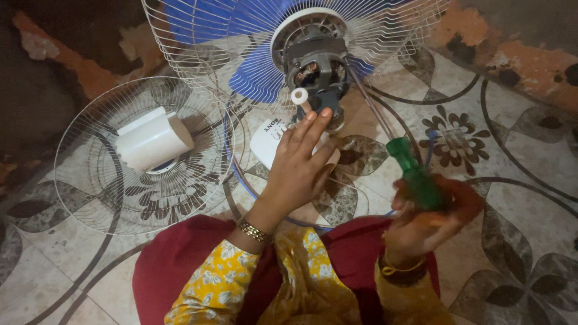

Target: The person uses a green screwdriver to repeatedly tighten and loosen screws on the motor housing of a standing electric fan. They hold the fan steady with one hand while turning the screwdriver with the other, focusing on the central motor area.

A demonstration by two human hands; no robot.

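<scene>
We see the left hand with fingers extended and loosely spread, fingertips touching the base of the exposed fan motor near the far edge of the tiled floor. The right hand is closed around the green-handled screwdriver, its shaft reaching up to the motor. A detached wire fan guard lies toward the floor's left edge, a white motor cover resting on it
</scene>
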